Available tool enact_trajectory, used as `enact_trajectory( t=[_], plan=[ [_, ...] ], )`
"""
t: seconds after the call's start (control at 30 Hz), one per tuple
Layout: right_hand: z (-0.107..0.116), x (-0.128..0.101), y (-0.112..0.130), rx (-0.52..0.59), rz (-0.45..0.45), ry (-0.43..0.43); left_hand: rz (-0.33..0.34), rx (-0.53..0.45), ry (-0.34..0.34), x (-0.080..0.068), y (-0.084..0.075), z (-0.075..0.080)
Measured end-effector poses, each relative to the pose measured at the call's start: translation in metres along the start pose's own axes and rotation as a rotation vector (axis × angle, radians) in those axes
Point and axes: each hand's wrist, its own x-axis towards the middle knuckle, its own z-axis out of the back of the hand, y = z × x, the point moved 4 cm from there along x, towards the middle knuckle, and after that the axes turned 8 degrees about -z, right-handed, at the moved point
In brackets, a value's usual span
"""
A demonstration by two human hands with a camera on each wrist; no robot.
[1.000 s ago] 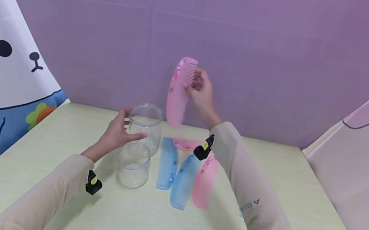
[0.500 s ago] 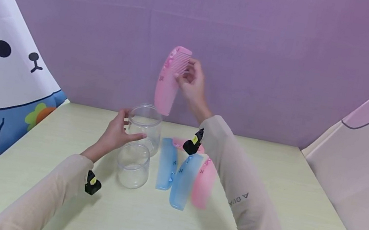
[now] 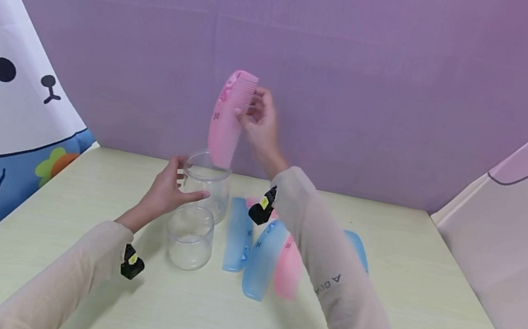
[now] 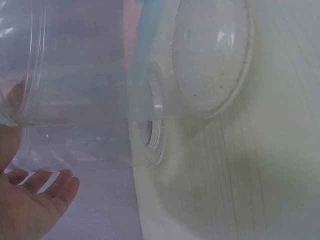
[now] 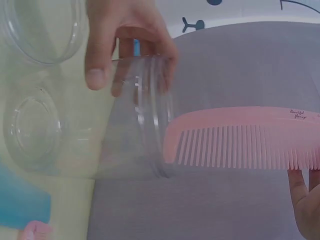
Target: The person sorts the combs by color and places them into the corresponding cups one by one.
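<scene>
My right hand (image 3: 261, 129) pinches a pink comb (image 3: 229, 121) by its toothed side and holds it nearly upright. The comb's lower end is at the mouth of the rear clear plastic jar (image 3: 217, 194); I cannot tell whether it is inside the rim. My left hand (image 3: 166, 190) holds this jar near its top, thumb in front and fingers round the far side. A second clear jar (image 3: 188, 253) stands just in front. In the right wrist view, the pink comb (image 5: 235, 116) lies level with its end by the jar's rim (image 5: 162, 120).
Right of the jars lie a blue comb (image 3: 237, 236), another blue comb (image 3: 264, 263) and a pink comb (image 3: 287, 276). One more pink comb (image 3: 250, 202) lies behind them, partly hidden. Beyond the right sleeve shows a blue comb (image 3: 360, 249). A purple cloth (image 3: 361, 87) hangs behind the table.
My right hand has carried the pink comb leftward, first up and then slightly down, to over the rear jar. The left hand and both jars have stayed in place.
</scene>
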Motion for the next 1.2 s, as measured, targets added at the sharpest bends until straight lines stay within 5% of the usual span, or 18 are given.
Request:
enact_trajectory(
  t=[0.5,0.9,1.2],
  plan=[
    [-0.015,-0.002,-0.07,-0.091,-0.081,0.028,0.035,0.03,0.019,-0.001,0.0,0.0],
    [-0.025,-0.012,-0.089,-0.137,-0.179,0.129,0.016,0.041,0.015,0.001,0.0,0.0],
    [-0.027,-0.015,-0.09,-0.18,-0.117,0.103,0.007,0.046,0.018,0.0,0.0,0.001]
  ],
)
